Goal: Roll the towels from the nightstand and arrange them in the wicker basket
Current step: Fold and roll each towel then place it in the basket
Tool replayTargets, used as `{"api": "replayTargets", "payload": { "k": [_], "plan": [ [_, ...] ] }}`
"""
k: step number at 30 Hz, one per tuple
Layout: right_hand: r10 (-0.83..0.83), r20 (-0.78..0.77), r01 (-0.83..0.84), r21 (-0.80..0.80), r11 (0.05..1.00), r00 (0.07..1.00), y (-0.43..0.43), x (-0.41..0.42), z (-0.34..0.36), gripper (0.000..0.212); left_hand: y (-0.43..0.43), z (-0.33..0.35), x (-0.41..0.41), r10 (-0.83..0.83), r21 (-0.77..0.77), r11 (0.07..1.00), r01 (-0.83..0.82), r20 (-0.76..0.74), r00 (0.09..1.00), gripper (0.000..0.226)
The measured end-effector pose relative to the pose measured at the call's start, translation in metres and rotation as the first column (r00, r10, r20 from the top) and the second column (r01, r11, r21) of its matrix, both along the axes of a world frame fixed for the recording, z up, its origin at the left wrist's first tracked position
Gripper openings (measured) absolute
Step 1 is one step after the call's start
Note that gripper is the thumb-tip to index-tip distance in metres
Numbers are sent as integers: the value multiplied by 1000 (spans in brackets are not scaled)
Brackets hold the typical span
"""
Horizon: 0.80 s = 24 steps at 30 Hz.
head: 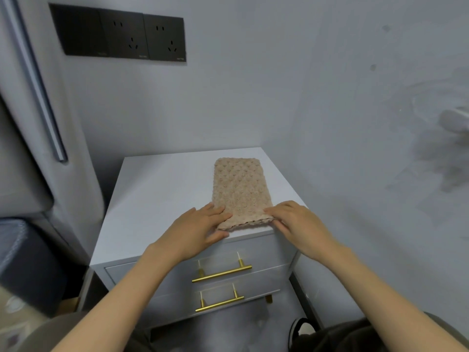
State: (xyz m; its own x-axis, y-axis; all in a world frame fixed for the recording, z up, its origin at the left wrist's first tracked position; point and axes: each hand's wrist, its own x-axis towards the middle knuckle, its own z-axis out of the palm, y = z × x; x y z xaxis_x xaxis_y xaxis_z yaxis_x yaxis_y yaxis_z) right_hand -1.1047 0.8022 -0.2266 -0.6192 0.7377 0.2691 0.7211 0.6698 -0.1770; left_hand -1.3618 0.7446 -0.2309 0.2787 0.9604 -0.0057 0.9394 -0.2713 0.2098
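The beige towel (pixel 238 191) is laid flat on the nightstand (pixel 157 189), toward 3 o'clock — its 6 o'clock edge is pinched at 7 by the left hand (pixel 200 229), at 5 by the right hand (pixel 297 224), forearms outstretched.

We get soft, even light; nightstand (pixel 162 189) top bright; edges bow; wall (pixel 330 97) smeared, blurry at 3 o'clock.
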Motion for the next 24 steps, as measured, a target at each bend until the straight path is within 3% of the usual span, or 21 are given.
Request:
{"api": "replayTargets", "payload": {
  "k": [4, 6, 9, 12, 14, 18, 24],
  "plan": [
    [-79, -93, 57, -222, 973, 993, 9, 16, 3, 30, 2, 1, 13, -34, 134, 991, 28, 46, 998, 42],
    [-121, -176, 57, -331, 942, 977, 13, 20, 5, 23, 6, 0, 16, -26, 148, 989, 5, 142, 990, 36],
    [-219, -277, 81, -433, 898, 936, 14, 20, 9, 31, 12, -1, 19, 95, 42, 992, -118, 366, 926, 32],
    [-314, -350, 106, -502, 858, 883, 18, 19, 9, 39, 18, 2, 23, 303, -108, 951, -291, 522, 797, 33],
    [-392, -378, 130, -561, 818, 839, 22, 17, 7, 29, 22, 3, 25, 441, -148, 893, -426, 481, 758, 37],
    [-504, -382, 230, -573, 787, 775, 28, 9, 5, 15, 29, 3, 27, 559, -60, 814, -578, 355, 750, 45],
    [-501, -319, 386, -361, 849, 804, 33, 0, -4, 15, 29, 2, 30, 564, 41, 800, -599, 290, 773, 27]
  ]
}}
